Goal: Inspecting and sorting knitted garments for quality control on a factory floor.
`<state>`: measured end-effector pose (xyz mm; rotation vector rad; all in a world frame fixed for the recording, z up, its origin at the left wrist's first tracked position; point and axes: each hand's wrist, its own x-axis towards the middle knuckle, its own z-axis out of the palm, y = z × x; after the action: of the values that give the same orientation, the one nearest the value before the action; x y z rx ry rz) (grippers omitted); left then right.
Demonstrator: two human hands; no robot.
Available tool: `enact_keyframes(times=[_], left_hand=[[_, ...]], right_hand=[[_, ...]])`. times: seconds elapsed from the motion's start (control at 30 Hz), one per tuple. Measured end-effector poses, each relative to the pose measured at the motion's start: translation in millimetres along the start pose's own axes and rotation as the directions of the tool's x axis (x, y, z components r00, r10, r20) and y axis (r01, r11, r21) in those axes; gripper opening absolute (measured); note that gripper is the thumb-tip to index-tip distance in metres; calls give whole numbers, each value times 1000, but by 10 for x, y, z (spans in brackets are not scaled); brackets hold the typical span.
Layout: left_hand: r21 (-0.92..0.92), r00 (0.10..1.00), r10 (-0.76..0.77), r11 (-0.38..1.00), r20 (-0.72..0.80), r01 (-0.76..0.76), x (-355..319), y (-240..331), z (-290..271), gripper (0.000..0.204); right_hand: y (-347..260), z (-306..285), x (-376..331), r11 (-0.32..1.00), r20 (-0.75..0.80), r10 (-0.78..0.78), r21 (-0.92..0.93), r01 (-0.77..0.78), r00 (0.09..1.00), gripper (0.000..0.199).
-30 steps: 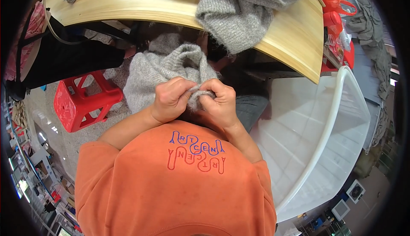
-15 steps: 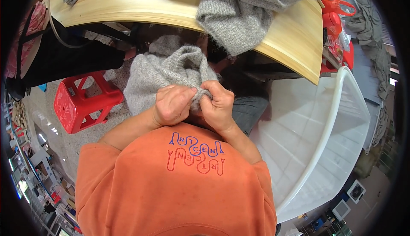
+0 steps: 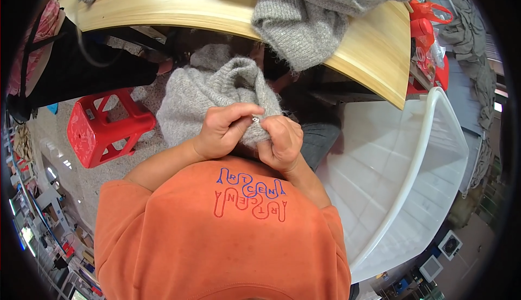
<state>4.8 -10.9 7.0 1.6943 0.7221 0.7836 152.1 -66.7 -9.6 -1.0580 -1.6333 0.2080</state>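
A fuzzy grey knitted garment [image 3: 190,96] lies bunched over my lap, with an open fold at its upper part. My left hand [image 3: 222,130] is closed, its thumb and forefinger pinching the knit near a small pale, shiny spot too tiny to name. Close beside it my right hand [image 3: 282,141] is also closed, fingers curled and gripping the garment's edge. Both hands meet in front of my orange top.
Above my lap curves a light wooden table [image 3: 163,7] with more grey knitwear [image 3: 304,23] hanging over its edge. A red plastic stool [image 3: 103,129] stands at left, near another person's dark-clothed leg [image 3: 92,66]. At right is a large white plastic bin [image 3: 380,153].
My left forefinger has stretched out toward the right and the thumb has parted from it. My right hand has shifted slightly right and down. The garment has barely moved.
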Motion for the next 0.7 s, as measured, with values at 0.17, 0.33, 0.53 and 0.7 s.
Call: enact_keyframes(times=[0.17, 0.33, 0.53, 0.7], left_hand=[[200, 953, 303, 934, -2, -296, 7, -36, -26, 21], [185, 984, 127, 977, -125, -103, -36, -14, 53, 16], [15, 990, -69, 997, -125, 71, -86, -88, 24, 11], [696, 981, 179, 695, 81, -184, 102, -308, -293, 51]], right_hand=[[-12, 28, -2, 999, -7, -32, -3, 32, 999, 39], [-1, 10, 12, 987, -4, -110, -117, 109, 994, 38], [61, -42, -60, 996, 100, -62, -59, 68, 993, 25], [86, -100, -208, 987, 144, 122, 89, -135, 982, 21]])
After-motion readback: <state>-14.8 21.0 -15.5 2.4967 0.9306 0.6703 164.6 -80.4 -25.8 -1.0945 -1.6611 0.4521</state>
